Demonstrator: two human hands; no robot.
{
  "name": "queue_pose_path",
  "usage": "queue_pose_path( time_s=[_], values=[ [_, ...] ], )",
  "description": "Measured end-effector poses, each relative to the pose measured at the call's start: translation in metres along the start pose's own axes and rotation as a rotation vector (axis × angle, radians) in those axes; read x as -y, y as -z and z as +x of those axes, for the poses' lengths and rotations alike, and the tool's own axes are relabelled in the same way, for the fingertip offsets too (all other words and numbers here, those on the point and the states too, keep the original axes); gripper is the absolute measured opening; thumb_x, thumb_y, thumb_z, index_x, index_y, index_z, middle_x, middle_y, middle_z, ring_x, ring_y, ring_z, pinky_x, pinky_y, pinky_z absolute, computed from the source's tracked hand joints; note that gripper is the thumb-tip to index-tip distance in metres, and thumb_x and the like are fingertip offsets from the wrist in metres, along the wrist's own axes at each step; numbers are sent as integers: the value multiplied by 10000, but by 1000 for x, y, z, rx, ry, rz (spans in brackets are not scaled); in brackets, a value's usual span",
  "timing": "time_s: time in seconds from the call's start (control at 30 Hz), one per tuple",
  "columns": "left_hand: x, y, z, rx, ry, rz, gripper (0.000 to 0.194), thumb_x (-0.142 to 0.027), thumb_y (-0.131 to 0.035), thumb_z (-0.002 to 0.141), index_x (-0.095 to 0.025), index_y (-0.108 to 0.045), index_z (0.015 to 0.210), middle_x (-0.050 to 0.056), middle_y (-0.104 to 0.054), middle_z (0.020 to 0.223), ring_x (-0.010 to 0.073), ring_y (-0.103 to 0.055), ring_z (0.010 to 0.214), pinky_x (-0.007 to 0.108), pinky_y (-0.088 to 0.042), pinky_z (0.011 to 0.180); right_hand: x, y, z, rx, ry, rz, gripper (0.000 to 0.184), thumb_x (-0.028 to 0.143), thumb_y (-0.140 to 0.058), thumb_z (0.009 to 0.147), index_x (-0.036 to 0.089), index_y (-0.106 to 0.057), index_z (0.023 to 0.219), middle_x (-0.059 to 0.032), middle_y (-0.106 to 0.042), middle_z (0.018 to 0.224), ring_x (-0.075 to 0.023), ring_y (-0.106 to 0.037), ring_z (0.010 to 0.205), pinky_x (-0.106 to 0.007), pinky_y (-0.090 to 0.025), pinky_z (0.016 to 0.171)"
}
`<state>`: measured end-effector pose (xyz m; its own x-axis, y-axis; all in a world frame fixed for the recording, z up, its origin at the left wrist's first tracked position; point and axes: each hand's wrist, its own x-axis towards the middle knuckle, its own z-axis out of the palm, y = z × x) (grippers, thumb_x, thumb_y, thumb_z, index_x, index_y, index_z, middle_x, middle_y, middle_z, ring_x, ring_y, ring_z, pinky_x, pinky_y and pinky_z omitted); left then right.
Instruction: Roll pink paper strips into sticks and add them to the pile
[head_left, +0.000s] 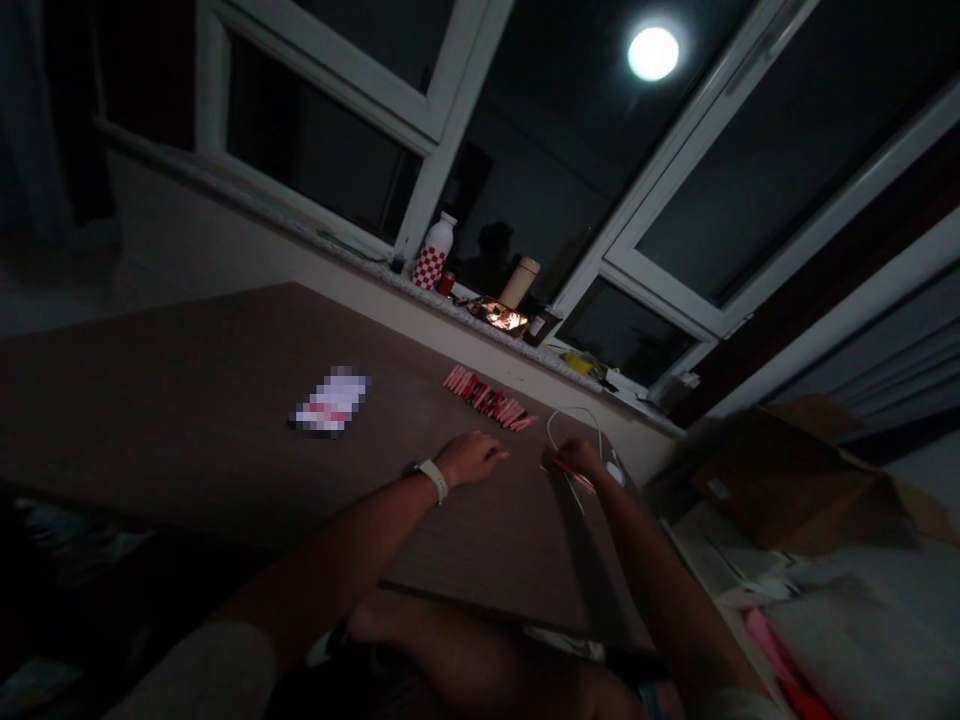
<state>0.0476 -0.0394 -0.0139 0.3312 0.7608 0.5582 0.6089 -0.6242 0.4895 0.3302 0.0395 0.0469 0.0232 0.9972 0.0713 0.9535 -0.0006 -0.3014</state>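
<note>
My left hand (pixel 471 459), with a pale watch (pixel 433 480) on its wrist, rests on or just over the table. Its fingers are loosely bent and a little apart, and I see nothing in them. To the right, my right hand (pixel 580 458) has its fingers closed over a thin pink pen-like stick (pixel 564 466). More pink sticks (pixel 583 484) lie under that hand, partly hidden by it. Beyond both hands, a row of pink, red and black pen-like sticks (pixel 487 398) lies side by side. A white cable (pixel 576 408) loops behind my right hand.
A phone (pixel 330 402) with a blurred screen lies on the brown table (pixel 225 400). On the windowsill stand a red-checked white bottle (pixel 435 252), a tan cylinder (pixel 519 282) and a lit screen (pixel 504 317). A cardboard box (pixel 802 480) sits right of the table.
</note>
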Motion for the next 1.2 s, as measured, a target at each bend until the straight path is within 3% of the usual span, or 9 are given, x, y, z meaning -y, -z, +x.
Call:
queue_pose_path(
  time_s=[0.17,0.3,0.53,0.63,0.73,0.9,1.03,1.13,1.2],
  values=[
    [0,2,1,10,7,-6,382,-476,-415,925,-183,-648,850,88,-661,851,217,-583,865,304,-412,753,-24,4,-15,14,10,-99,417,569,-690,694,156,-689,637,-91,-682,638,-191,-633,633,-241,-391,554],
    [-1,3,2,7,24,-55,378,-486,-452,906,-180,-653,811,84,-656,819,210,-580,830,297,-410,741,-30,-5,-9,-32,17,-119,462,642,-644,711,192,-705,796,-101,-720,807,-226,-667,753,-260,-406,591],
    [0,3,2,9,13,-53,379,-489,-445,911,-182,-653,833,80,-655,827,207,-577,838,294,-407,758,-30,-23,-7,-28,52,-151,382,539,-610,810,167,-697,815,-139,-711,861,-235,-675,829,-268,-427,666],
    [-1,3,2,12,20,-77,378,-494,-455,904,-181,-652,829,78,-648,830,209,-574,840,299,-408,769,-32,-26,-11,-82,50,-163,408,552,-588,825,156,-686,836,-146,-703,873,-228,-670,829,-270,-436,685],
    [-2,4,2,25,27,-94,370,-488,-460,902,-181,-653,830,71,-646,820,208,-572,840,301,-410,773,-35,-28,-12,-142,47,-117,441,589,-586,810,160,-679,848,-137,-691,874,-227,-661,845,-273,-444,705],
    [-2,4,2,37,20,-42,371,-477,-435,916,-185,-650,840,72,-655,829,210,-573,839,299,-411,748,-39,-31,-15,-129,59,-3,381,548,-609,815,171,-664,817,-129,-652,921,-226,-632,924,-278,-446,767],
    [-3,5,1,34,12,-10,367,-465,-422,925,-186,-649,849,77,-663,845,216,-575,867,301,-413,765,-33,-24,-22,-209,77,8,324,461,-628,829,160,-641,947,-150,-568,1095,-219,-602,946,-290,-449,779],
    [-3,6,1,32,14,-27,358,-458,-433,921,-185,-653,847,78,-666,845,215,-577,864,301,-414,772,-23,-7,-25,-303,117,-84,433,407,-685,784,164,-576,1125,-162,-482,1219,-237,-575,975,-307,-453,768],
    [-3,6,1,27,14,-41,349,-453,-438,920,-185,-652,857,77,-667,854,211,-581,860,299,-415,773,-12,4,-26,-369,103,-29,392,373,-660,800,164,-568,1119,-164,-466,1234,-245,-564,988,-320,-449,785]
  ],
)
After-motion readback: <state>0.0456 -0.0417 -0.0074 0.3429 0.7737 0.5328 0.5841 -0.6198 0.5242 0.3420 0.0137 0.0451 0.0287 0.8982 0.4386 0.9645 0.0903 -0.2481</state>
